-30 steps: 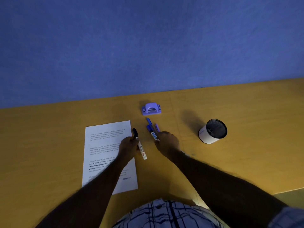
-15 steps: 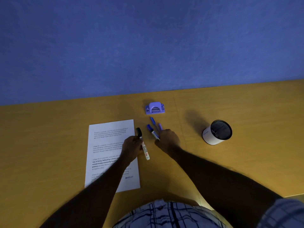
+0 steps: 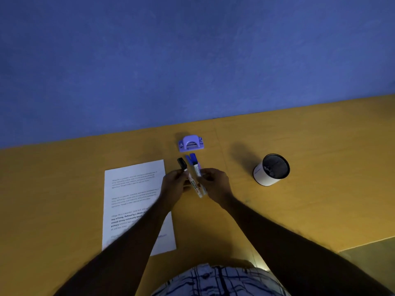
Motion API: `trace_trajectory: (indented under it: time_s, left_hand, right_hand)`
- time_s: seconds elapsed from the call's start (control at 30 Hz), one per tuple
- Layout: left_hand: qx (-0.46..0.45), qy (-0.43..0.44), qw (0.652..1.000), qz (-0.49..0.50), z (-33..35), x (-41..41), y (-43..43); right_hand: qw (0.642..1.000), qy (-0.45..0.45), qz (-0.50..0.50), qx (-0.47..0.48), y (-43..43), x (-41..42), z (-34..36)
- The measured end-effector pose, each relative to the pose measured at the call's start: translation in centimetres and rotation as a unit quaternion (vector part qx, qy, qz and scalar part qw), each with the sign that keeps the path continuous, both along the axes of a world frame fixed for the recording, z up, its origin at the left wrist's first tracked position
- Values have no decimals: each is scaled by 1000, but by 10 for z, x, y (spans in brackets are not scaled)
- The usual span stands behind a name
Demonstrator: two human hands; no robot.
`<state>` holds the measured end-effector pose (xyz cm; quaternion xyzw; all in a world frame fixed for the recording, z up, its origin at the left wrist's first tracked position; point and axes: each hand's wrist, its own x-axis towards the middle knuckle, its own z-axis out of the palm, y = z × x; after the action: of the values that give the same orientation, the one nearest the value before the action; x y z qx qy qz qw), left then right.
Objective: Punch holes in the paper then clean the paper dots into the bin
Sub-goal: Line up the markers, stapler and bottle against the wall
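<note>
Close to the chest, flat on the yellow table (image 3: 64,189), partly under the left forearm: the printed paper (image 3: 132,189), no holes visible; just beyond, left hand (image 3: 174,184) gripping a black-capped marker (image 3: 182,163), right hand (image 3: 215,184) pinching a blue-capped marker (image 3: 196,168), side by side; apparently clearing pens, punching not yet begun; farther back, the purple hole punch (image 3: 190,143), untouched; off right, the bin (image 3: 263,176); next, probably needs both markers released, the punch fetched, the sheet's edge fed squarely into its slot.
</note>
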<state>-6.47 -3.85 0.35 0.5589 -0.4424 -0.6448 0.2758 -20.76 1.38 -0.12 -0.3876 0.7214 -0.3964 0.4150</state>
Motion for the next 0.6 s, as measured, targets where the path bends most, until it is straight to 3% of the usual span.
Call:
trace_trajectory:
  time_s: [0.23, 0.6]
  left_hand:
    - [-31, 23, 998, -42, 5, -25, -5]
    - [-103, -62, 989, -87, -2, -51, -21]
  right_hand:
    - [995, -97, -31, -5, 5, -16, 8]
    - [994, -99, -40, 27, -6, -39, 9]
